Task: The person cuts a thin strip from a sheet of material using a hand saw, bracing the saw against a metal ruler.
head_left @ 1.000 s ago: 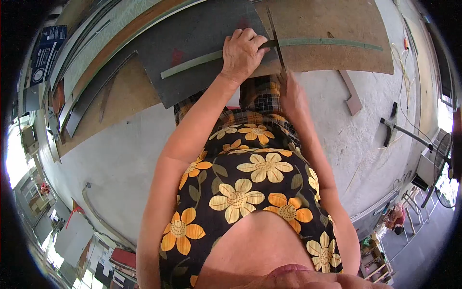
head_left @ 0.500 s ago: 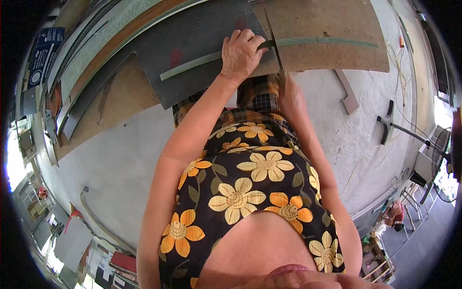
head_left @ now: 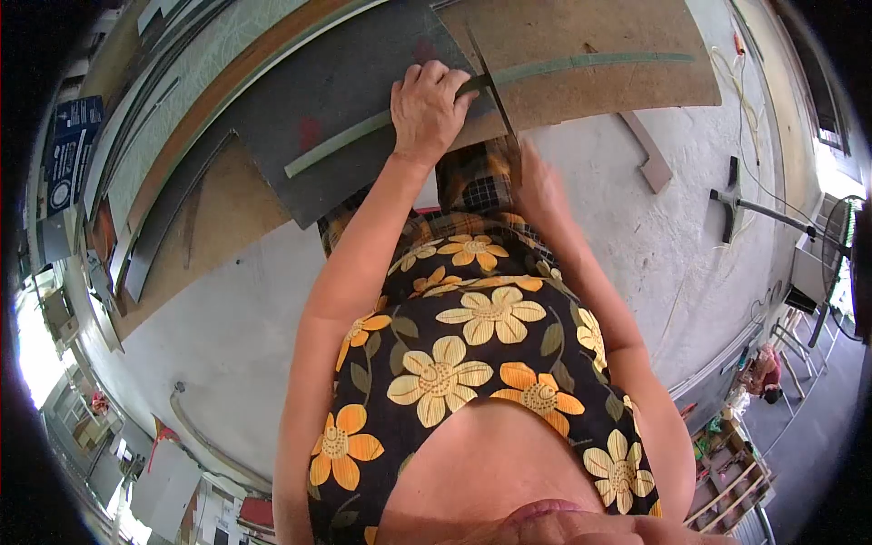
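A long pale-green strip [head_left: 590,62] crosses a dark board [head_left: 363,73] and a brown board [head_left: 627,27]. My left hand [head_left: 427,109] is closed over the strip, pressing it down on the dark board. Just right of those fingers, the thin dark blade of a saw [head_left: 491,86] lies across the strip. My right hand [head_left: 538,182], blurred by motion, is wrapped round the saw's near end beside my knee; its handle is mostly hidden.
An L-shaped brown piece [head_left: 647,154] lies on the pale floor to the right, near a black-footed stand [head_left: 729,200]. Stacked sheets and strips [head_left: 145,182] fill the left side, by a dark blue box [head_left: 74,150]. Another person [head_left: 767,372] is far off at right.
The view has shifted slightly, moving the boards left and up. My right hand and the saw show a changed position along the cut line; my left hand stays on the strip.
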`<state>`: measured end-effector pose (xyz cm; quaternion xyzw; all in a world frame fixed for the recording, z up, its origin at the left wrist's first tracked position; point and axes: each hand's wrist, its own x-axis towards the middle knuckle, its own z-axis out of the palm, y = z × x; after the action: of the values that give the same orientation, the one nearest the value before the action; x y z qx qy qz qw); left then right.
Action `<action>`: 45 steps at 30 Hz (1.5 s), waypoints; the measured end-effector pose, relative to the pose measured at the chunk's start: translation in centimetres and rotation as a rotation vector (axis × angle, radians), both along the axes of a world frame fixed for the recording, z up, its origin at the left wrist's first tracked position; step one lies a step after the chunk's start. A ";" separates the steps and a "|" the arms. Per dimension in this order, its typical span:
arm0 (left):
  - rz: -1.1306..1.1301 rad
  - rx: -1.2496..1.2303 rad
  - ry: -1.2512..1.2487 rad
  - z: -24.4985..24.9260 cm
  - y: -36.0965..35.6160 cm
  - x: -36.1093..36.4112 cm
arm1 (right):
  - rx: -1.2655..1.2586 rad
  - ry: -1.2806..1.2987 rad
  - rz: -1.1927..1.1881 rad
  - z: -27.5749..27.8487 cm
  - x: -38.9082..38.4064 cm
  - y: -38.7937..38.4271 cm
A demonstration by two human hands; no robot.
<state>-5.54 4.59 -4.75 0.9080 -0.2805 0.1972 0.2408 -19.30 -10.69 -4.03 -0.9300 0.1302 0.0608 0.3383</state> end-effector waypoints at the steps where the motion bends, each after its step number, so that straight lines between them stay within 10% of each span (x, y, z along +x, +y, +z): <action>1: 0.004 -0.006 0.009 0.2 -0.1 -0.1 | 0.036 0.040 -0.008 0.7 -1.1 -0.1; 45: 0.027 0.040 0.057 1.4 -0.2 -0.3 | 0.010 -0.066 0.019 1.7 1.4 0.6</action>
<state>-5.87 4.38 -3.36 0.9217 -0.2650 0.1688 0.2276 -17.86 -10.10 -2.33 -0.9310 0.1100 0.0341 0.3465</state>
